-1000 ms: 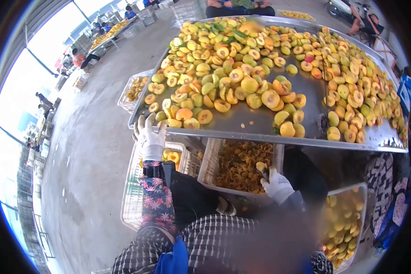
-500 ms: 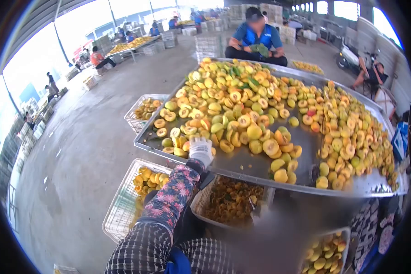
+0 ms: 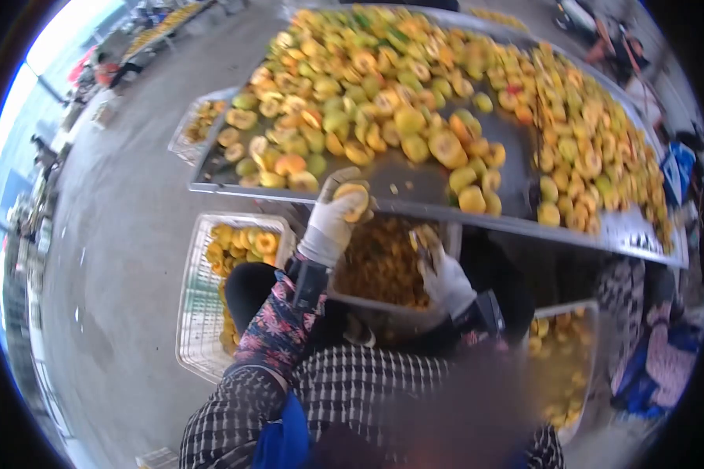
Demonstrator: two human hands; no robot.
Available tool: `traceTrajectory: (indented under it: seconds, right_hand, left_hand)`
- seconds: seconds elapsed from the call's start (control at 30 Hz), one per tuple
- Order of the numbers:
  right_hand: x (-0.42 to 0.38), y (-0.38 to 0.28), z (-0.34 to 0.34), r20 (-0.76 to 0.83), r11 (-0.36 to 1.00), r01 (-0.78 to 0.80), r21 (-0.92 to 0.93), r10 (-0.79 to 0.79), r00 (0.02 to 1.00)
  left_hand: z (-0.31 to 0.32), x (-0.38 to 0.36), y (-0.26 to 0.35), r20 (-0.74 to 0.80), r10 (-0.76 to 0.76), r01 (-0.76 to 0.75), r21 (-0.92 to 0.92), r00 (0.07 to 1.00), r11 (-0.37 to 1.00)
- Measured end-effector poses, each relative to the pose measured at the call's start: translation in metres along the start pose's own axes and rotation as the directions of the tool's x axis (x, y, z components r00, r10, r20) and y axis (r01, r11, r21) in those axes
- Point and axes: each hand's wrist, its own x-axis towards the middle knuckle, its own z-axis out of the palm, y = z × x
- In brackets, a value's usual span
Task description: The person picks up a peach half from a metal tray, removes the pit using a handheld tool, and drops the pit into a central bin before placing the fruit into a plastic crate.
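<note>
My left hand (image 3: 327,223), in a white glove with dirty fingertips, grips a yellow peach half (image 3: 353,202), its cut face partly in view, just off the near edge of the metal table (image 3: 414,181). My gloved right hand (image 3: 446,281) is closed over the scrap basket; a small dark and yellowish item shows at its fingers, too blurred to name. Below both hands stands the basket (image 3: 383,307), filled with brownish peach scraps. On the table is a large pile of peach halves (image 3: 352,102), with the nearest pieces a little beyond my left hand.
A white crate (image 3: 192,313) of peach halves stands at my left, another crate (image 3: 594,328) at my right. A further crate (image 3: 181,141) is by the table's left side. A metal divider (image 3: 536,148) crosses the table. A person (image 3: 630,59) sits at the far right.
My left hand has come back from the pile on the table and now holds a peach half. My right hand has come into clear view over the scrap basket. The view has tilted down.
</note>
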Motion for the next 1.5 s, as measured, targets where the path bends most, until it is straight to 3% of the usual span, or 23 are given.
traceTrajectory:
  seconds: [0.07,0.23,0.33,0.37,0.4,0.47,0.53,0.57,0.63,0.77,0.87,0.9,1.0,1.07,1.13,1.17,1.2,1.23,1.3,1.37,1.4,1.47,1.5]
  right_hand:
    - [0.005,-0.016,-0.007,0.066,0.989,-0.114,0.09,0.108,0.992]
    - [0.005,-0.021,-0.01,0.102,0.989,-0.148,-0.004,0.148,0.984]
    - [0.005,-0.006,0.0,-0.097,0.993,0.11,0.044,-0.105,0.99]
    - [0.002,-0.007,0.001,-0.1,0.992,0.103,0.077,-0.095,0.99]
    - [0.002,-0.01,0.001,-0.105,0.989,0.101,0.107,-0.09,0.99]
    - [0.004,-0.018,-0.002,-0.082,0.987,0.071,0.142,-0.06,0.995]
    - [-0.001,-0.024,-0.006,-0.022,0.989,-0.007,0.147,0.011,1.0]
    - [0.0,-0.015,0.002,-0.121,0.977,0.138,0.163,-0.119,0.986]
    - [-0.005,-0.013,0.001,-0.073,0.992,0.082,0.096,-0.075,0.994]
    - [-0.009,-0.027,-0.008,-0.025,0.998,-0.025,0.05,0.027,0.999]
    - [-0.015,-0.034,-0.007,-0.004,0.993,0.021,0.118,-0.021,1.0]
    - [-0.015,-0.038,-0.01,0.068,0.996,-0.047,0.078,0.042,0.997]
    - [-0.022,-0.035,-0.003,0.01,0.998,0.032,0.053,-0.032,0.999]
    - [-0.022,-0.038,-0.003,-0.098,0.989,0.088,0.115,-0.077,0.992]
    - [-0.018,-0.026,-0.005,-0.094,0.994,0.082,-0.075,-0.089,0.992]
    - [-0.018,-0.028,-0.008,-0.104,0.993,0.047,-0.108,-0.058,0.993]
    - [-0.02,-0.032,-0.012,-0.121,0.99,0.015,-0.142,-0.033,0.992]
    - [-0.021,-0.027,-0.012,-0.131,0.985,0.1,-0.143,-0.119,0.984]
    - [-0.013,-0.023,-0.014,-0.034,0.968,-0.04,0.247,0.05,0.998]
    - [0.013,0.044,-0.002,0.012,0.939,0.281,-0.199,-0.284,0.959]
    - [0.009,0.021,-0.009,-0.005,0.985,-0.032,-0.172,0.031,0.999]
    - [0.01,-0.02,-0.018,-0.07,0.979,-0.021,0.205,0.036,0.997]
    - [0.009,-0.04,-0.027,-0.052,0.955,-0.084,0.283,0.102,0.993]
  left_hand:
    - [-0.003,-0.007,-0.012,-0.018,-0.056,0.056,-0.027,0.998,0.998]
    - [-0.003,-0.017,-0.033,0.051,-0.123,0.116,0.133,0.991,0.984]
    - [-0.006,-0.014,-0.062,0.006,-0.204,0.197,0.234,0.979,0.952]
    - [-0.018,-0.007,-0.079,0.058,-0.189,0.163,0.304,0.98,0.939]
    - [-0.029,-0.004,-0.096,0.097,-0.268,0.243,0.218,0.958,0.945]
    - [-0.008,-0.01,-0.113,-0.07,-0.232,0.242,0.272,0.97,0.931]
    - [-0.011,-0.011,-0.12,0.002,-0.227,0.212,0.35,0.974,0.912]
    - [-0.012,-0.012,-0.123,0.018,-0.209,0.186,0.385,0.978,0.904]
    - [-0.011,-0.013,-0.123,0.035,-0.164,0.129,0.468,0.986,0.874]
    - [-0.007,-0.018,-0.117,0.045,-0.156,0.118,0.463,0.987,0.879]
    - [-0.012,-0.017,-0.118,0.044,-0.134,0.101,0.439,0.99,0.893]
    - [-0.013,-0.018,-0.117,0.05,-0.126,0.093,0.43,0.991,0.898]
    - [-0.018,-0.019,-0.118,0.076,-0.171,0.136,0.331,0.982,0.934]
    - [-0.019,-0.021,-0.118,0.063,-0.017,-0.003,0.309,0.998,0.951]
    - [-0.019,-0.027,-0.105,-0.096,-0.044,0.058,0.142,0.994,0.988]
    - [-0.021,-0.024,-0.099,-0.102,0.017,-0.012,0.05,0.995,0.999]
    - [-0.023,-0.024,-0.093,-0.112,-0.023,0.022,-0.005,0.993,1.0]
    - [-0.024,-0.024,-0.083,-0.123,-0.104,0.095,-0.078,0.987,0.992]
    - [-0.016,-0.03,-0.067,-0.087,-0.221,0.194,-0.243,0.971,0.95]
    - [-0.003,-0.045,-0.052,0.003,-0.277,0.255,-0.401,0.961,0.88]
    - [0.001,-0.043,-0.05,-0.031,-0.268,0.239,-0.362,0.963,0.901]
    - [0.011,-0.052,-0.039,-0.024,-0.199,0.177,-0.361,0.98,0.915]
    - [0.013,-0.055,-0.04,0.004,-0.156,0.144,-0.399,0.988,0.906]
